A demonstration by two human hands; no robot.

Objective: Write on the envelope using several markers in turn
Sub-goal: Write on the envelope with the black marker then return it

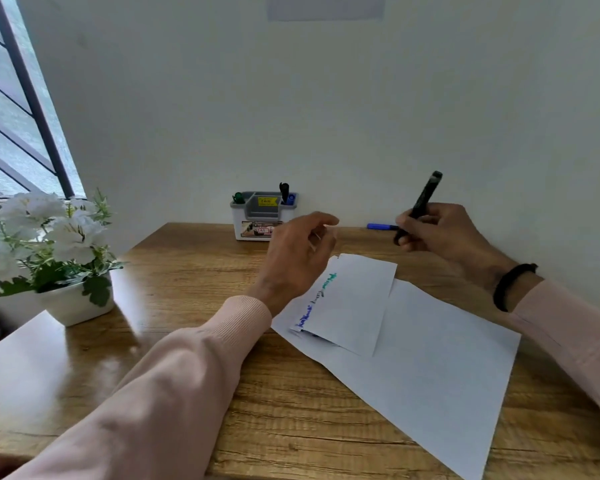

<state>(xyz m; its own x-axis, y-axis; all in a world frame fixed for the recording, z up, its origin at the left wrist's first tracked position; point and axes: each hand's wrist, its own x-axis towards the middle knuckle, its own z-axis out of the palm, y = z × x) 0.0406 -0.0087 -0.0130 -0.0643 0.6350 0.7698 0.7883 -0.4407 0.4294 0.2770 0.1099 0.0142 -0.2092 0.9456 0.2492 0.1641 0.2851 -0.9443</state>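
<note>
The envelope (350, 303) lies tilted on a white sheet (430, 368), three coloured words along its edge. Above it the left hand (298, 261) hovers loosely open, empty. Beyond, the right hand (440, 233) grips a black marker (420, 206); steadying the envelope first seems wise.

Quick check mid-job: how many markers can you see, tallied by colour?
Black: 2, one in the right hand, one in the organiser
Blue: 2, one on the desk, one in the organiser
Green: 1, in the organiser
Total: 5
</note>
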